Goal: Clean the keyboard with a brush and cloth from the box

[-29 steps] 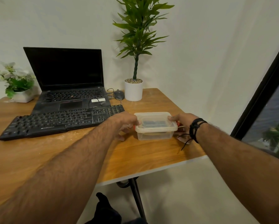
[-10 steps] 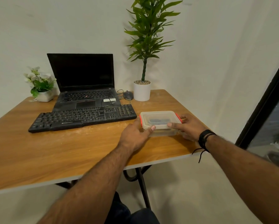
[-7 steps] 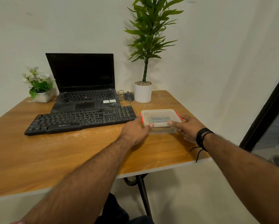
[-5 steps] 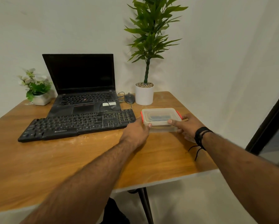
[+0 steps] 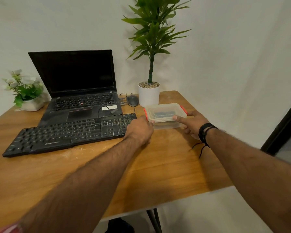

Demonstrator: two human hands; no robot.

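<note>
**Clear plastic box held at both ends, keyboard waiting beside it**

Clear plastic forms the box (image 5: 165,115), which sits on the wooden table (image 5: 158,165) at about two o'clock from the centre of the view. Its lid is still on, with red clips at the left and right ends. The left hand (image 5: 139,130) is at the box's nine o'clock end, fingers curled against the rim by the red clip. The right hand (image 5: 192,124) is at its three o'clock end, with the forefinger laid along the lid's near edge and the thumb side towards the far clip. Both hands appear to grip the box, most likely to steady it and free the clips so the lid can come off.

A black keyboard (image 5: 69,133) lies just to the left of the box, at nine o'clock from it, close enough to be reached once the tools are out. Behind the keyboard, at eleven o'clock, an open laptop (image 5: 77,91) has a dark screen. A mouse (image 5: 132,100) and a white pot with a tall green plant (image 5: 149,94) stand behind the box at twelve o'clock.

Something dark and bluish shows through the lid, but the cloudy plastic hides whether it is the brush, the cloth or both. The left hand's fingertips are hidden behind its own knuckles, so the exact hold cannot be made out.
</note>
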